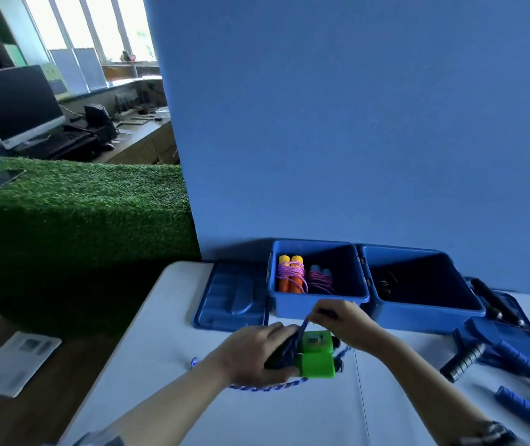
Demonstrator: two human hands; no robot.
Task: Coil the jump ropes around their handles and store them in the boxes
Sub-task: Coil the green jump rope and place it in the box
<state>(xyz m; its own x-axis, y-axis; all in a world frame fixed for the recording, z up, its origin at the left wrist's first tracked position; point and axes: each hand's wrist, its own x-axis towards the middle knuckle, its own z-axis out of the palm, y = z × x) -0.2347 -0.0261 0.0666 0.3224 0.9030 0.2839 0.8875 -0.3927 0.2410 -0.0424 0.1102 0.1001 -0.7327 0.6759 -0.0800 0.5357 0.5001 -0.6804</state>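
Observation:
My left hand (pixel 254 352) grips a pair of jump-rope handles (pixel 316 355) with green heads and dark grips, held side by side over the white table (pixel 160 365). A blue-and-white rope (pixel 266 387) trails from them across the table toward me. My right hand (pixel 340 320) pinches a stretch of that rope just above the handles. Behind them stands an open blue box (pixel 318 299) holding an orange-handled rope (pixel 291 273) wound in pink cord and a blue-handled rope (pixel 320 278) wound the same way. A second open blue box (pixel 424 313) sits to its right, dark inside.
The left box's lid (pixel 231 297) lies open flat on the table. At the right lie blue-handled ropes (pixel 521 365), a dark ribbed cylinder (pixel 463 363) and the other lid (pixel 511 323). A blue backdrop (pixel 353 123) rises behind the boxes. Green turf (pixel 80 204) lies left.

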